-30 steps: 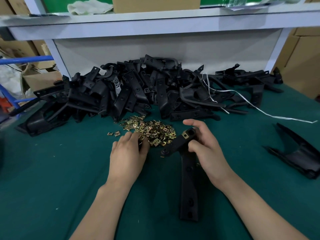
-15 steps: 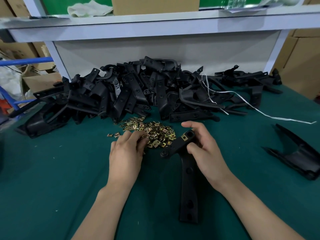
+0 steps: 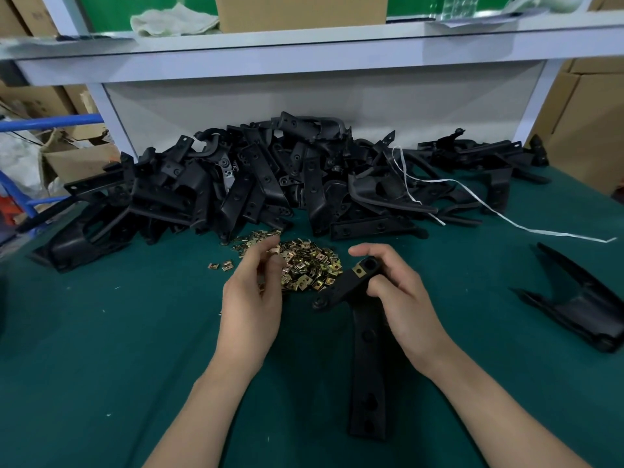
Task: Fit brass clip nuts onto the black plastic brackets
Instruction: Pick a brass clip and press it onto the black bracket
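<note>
The right hand [image 3: 401, 298] has its grip clamped on the bracket [image 3: 366, 366] beside the nuts [image 3: 312, 265]; the left hand [image 3: 251, 298] is over them, its grip too blurred to tell.

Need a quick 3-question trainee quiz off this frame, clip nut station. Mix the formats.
1. True or false: the bracket that the right hand grips already carries a brass clip nut near its upper end.
2. Where is the loose clip nut pile? A) on the shelf; B) on the green mat, just in front of the bracket heap; C) in a cardboard box.
3. Fill in: the white strap trails off the bracket heap toward the person's ____ side.
Key: 1 true; 2 B; 3 right.
</note>
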Motion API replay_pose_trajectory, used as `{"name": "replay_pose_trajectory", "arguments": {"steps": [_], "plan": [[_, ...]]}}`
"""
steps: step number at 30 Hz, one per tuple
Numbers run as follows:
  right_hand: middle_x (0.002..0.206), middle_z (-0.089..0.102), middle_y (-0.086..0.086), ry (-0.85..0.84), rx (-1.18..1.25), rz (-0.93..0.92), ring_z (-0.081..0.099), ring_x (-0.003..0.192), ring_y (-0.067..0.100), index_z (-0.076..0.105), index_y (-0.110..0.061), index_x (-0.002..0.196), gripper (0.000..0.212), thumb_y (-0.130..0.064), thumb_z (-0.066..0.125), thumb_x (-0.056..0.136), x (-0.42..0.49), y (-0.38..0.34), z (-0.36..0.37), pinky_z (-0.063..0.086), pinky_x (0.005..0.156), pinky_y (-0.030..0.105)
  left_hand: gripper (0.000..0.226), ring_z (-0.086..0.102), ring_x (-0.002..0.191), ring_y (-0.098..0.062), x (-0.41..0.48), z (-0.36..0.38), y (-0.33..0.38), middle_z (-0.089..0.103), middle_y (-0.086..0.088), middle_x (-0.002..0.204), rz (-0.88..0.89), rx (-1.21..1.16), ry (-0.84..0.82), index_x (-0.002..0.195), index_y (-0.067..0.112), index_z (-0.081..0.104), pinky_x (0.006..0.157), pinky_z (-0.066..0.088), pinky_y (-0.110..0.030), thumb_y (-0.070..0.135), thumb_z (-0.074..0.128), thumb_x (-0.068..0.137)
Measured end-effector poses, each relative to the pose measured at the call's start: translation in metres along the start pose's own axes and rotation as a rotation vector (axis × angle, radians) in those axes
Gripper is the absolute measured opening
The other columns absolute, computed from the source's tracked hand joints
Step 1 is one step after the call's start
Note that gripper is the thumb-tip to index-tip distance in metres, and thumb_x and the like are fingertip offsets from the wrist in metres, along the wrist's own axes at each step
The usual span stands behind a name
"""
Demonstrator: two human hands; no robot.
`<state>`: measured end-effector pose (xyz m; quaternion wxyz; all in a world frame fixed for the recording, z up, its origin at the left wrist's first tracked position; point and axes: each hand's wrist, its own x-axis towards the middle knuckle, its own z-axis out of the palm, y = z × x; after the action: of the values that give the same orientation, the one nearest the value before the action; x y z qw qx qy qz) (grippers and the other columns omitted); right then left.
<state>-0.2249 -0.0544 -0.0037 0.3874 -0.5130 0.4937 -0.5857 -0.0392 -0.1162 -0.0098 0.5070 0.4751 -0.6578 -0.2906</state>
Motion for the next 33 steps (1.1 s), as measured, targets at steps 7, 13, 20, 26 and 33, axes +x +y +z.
{"name": "replay_pose_trajectory", "arguments": {"steps": [7, 13, 20, 26, 33], "plan": [[0.074, 0.057, -0.007, 0.008, 0.011, -0.017, 0.055, 0.07, 0.003, 0.069, -0.036, 0.106, 0.045, -0.007, 0.043, 0.084, -0.001, -0.004, 0.0, 0.049, 0.065, 0.014, 0.026, 0.066, 0.083, -0.001, -0.007, 0.001, 0.015, 0.073, 0.009, 0.09, 0.007, -0.304, -0.082, 0.122, 0.03, 0.067, 0.079, 0.049, -0.01, 0.03, 0.058, 0.098], [0.072, 0.057, -0.012, 0.009, 0.025, -0.034, 0.055, 0.069, 0.0, 0.069, -0.032, 0.106, 0.051, 0.006, 0.039, 0.092, -0.001, -0.003, 0.0, 0.048, 0.064, 0.012, 0.028, 0.063, 0.08, 0.0, -0.008, 0.0, 0.018, 0.073, 0.016, 0.096, 0.012, -0.337, -0.122, 0.12, 0.041, 0.065, 0.082, 0.049, -0.012, 0.036, 0.057, 0.094], [0.075, 0.049, 0.012, 0.024, 0.002, 0.015, 0.049, 0.071, 0.015, 0.07, -0.038, 0.106, 0.043, -0.015, 0.041, 0.083, 0.0, -0.003, 0.0, 0.047, 0.061, 0.019, 0.023, 0.066, 0.079, -0.008, -0.009, 0.002, 0.016, 0.067, 0.005, 0.097, 0.026, -0.316, -0.099, 0.118, 0.036, 0.061, 0.075, 0.05, -0.016, 0.021, 0.059, 0.101], [0.074, 0.059, -0.003, 0.045, -0.114, -0.057, 0.054, 0.074, 0.003, 0.072, -0.031, 0.096, 0.027, -0.032, 0.045, 0.102, 0.0, -0.003, 0.004, 0.044, 0.071, 0.014, 0.023, 0.063, 0.082, 0.0, -0.011, 0.002, 0.017, 0.069, 0.017, 0.087, 0.038, -0.282, -0.145, 0.112, 0.041, 0.069, 0.074, 0.047, -0.008, 0.024, 0.059, 0.1], [0.076, 0.06, -0.023, -0.107, -0.164, -0.061, 0.054, 0.072, -0.005, 0.068, -0.03, 0.102, 0.02, -0.045, 0.055, 0.099, -0.005, -0.002, 0.011, 0.041, 0.07, 0.008, 0.033, 0.061, 0.111, -0.003, -0.016, 0.006, 0.018, 0.064, 0.021, 0.111, 0.2, -0.085, -0.303, 0.126, 0.042, 0.062, 0.091, 0.043, -0.008, 0.021, 0.056, 0.101]]}}
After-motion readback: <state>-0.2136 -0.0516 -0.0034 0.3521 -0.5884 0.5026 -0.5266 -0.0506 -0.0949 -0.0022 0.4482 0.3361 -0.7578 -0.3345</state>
